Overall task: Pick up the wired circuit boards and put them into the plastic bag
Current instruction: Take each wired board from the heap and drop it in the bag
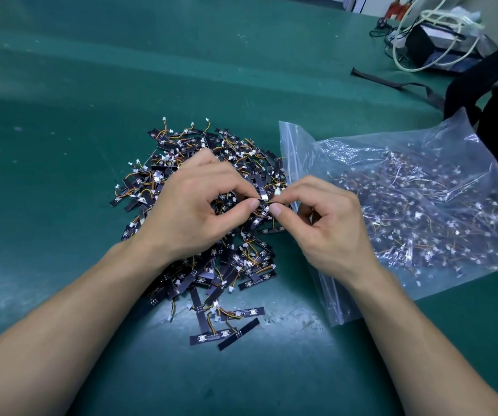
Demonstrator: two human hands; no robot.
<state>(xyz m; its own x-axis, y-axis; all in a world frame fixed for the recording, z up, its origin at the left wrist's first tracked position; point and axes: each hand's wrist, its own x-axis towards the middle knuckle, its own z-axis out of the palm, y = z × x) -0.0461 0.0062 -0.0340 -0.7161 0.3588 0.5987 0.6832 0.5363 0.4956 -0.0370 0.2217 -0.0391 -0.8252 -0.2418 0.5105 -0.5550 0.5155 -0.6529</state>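
both hands, left (pixel 193 205) and right (pixel 319 217), pinch one board (pixel 264 196) above the pile (pixel 211 223), just left of the bag (pixel 406 205); picking is underway, and next it likely must go right, into the bag's mouth.

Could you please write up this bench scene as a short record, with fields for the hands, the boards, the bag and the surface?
surface: green mat
loose pile: wired circuit boards heaped on the mat, left of the bag
plastic bag: clear, zip-top, lying flat, already holding many boards
left hand: thumb and forefinger pinch the held board above the pile
right hand: pinches the same piece from the other side
background: white cables at the far right
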